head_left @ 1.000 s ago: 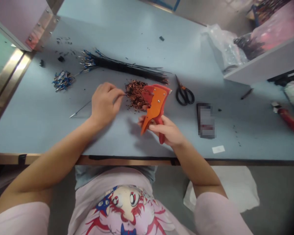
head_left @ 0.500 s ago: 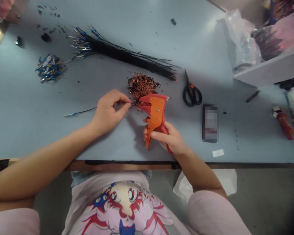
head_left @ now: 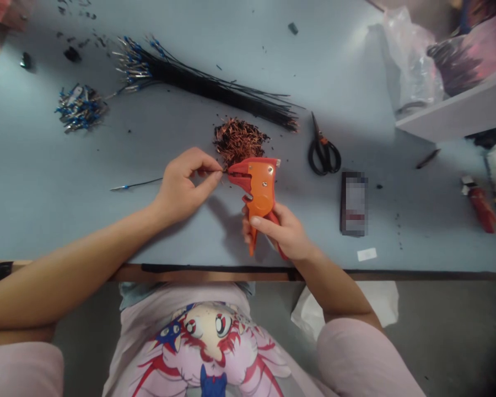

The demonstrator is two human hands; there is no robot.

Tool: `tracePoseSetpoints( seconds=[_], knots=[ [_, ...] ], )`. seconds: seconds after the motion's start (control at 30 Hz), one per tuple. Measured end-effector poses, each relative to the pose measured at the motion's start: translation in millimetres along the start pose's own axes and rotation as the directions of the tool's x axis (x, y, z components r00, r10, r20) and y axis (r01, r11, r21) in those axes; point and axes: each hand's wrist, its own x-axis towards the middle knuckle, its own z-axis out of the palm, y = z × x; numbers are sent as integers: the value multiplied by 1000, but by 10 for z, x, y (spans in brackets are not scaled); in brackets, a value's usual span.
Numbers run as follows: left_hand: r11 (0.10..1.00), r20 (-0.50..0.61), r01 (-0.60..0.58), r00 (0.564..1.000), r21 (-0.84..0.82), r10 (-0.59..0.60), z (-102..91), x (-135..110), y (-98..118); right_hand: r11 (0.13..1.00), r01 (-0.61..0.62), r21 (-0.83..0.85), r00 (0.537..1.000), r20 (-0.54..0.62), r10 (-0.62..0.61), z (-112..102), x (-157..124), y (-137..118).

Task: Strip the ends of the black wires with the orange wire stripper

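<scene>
My left hand [head_left: 184, 184] pinches a thin black wire [head_left: 136, 183] whose blue-tipped end trails left over the table. The wire's near end sits in the jaws of an orange and red wire stripper [head_left: 257, 189]. My right hand [head_left: 284, 232] grips the stripper's handles just above the table's front edge. Behind the stripper's jaws lies a pile of copper and black wire scraps [head_left: 238, 139].
A long bundle of black wires [head_left: 215, 91] lies across the back of the blue table [head_left: 49, 193]. A heap of blue terminals [head_left: 79, 107] is at the left. Black scissors [head_left: 323, 153], a dark flat object [head_left: 354, 203], a red tool [head_left: 483, 207] and a shelf [head_left: 458, 113] with plastic bags stand to the right.
The view has shifted so the table looks nearer. My left hand brought the wire's end into the stripper's jaws, and my right hand drew the stripper closer to the front edge.
</scene>
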Motion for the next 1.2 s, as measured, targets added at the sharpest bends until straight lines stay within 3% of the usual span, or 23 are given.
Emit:
tracePoseSetpoints(
  seconds=[0.4, 0.57, 0.8, 1.0, 1.2],
  knots=[
    [998, 38, -45, 998, -31, 46, -14, -6, 22, 999, 0, -44, 999, 41, 2, 4, 13, -3],
    [999, 64, -38, 997, 27, 36, -25, -9, 35, 997, -44, 57, 998, 56, 41, 11, 34, -28],
    [989, -90, 58, 995, 140, -45, -95, 21, 60, 961, 34, 274, 998, -64, -17, -100, 59, -144],
    [982, -85, -46, 994, 184, 63, -104, 12, 97, 983, -59, 173, 998, 1, 60, -125, 31, -99],
    [955, -139, -222, 958, 195, 251, -102, -5, 107, 995, -58, 84, 998, 34, 55, -78, -26, -72]
  ],
)
